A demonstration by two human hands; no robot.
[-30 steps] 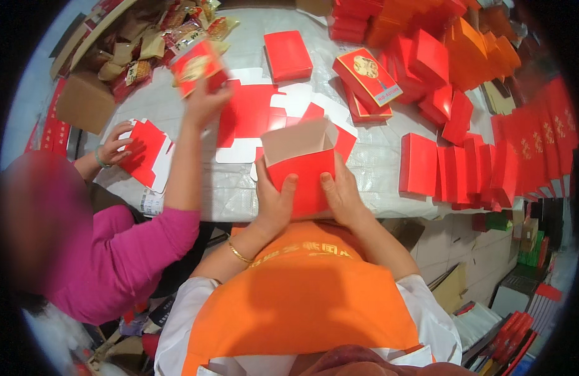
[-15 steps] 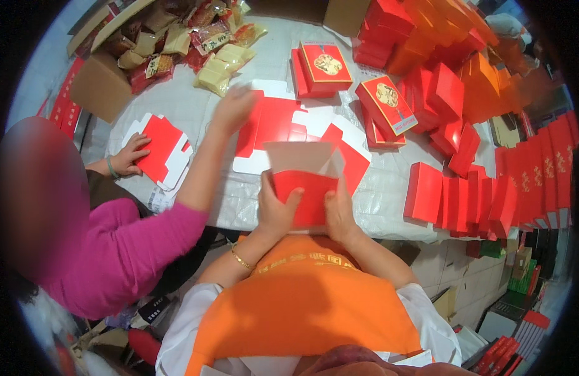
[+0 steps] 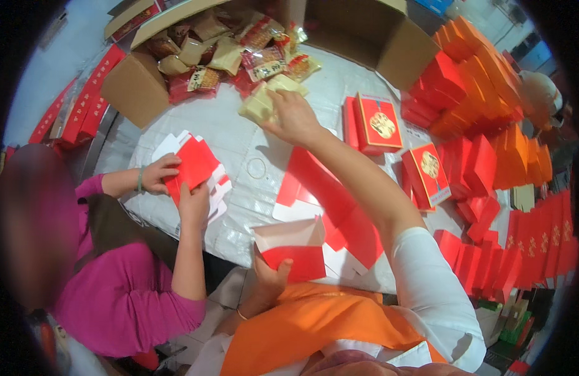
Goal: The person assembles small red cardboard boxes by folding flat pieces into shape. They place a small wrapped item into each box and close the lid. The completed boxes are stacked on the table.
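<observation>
The left hand (image 3: 271, 276) grips an open red box (image 3: 289, 250) by its near wall, thumb pressed on its front, while the right hand (image 3: 294, 116), stretched far beyond it, pinches a pale packet (image 3: 259, 103) between closed fingers.

Open red box (image 3: 289, 247) near, pale snack packets (image 3: 264, 103) far, red-gold cartons (image 3: 380, 122) right

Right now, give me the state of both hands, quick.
Left hand: closed on the open red box, holding it at the table edge.
Right hand: stretched out, gripping a pale snack packet.
</observation>
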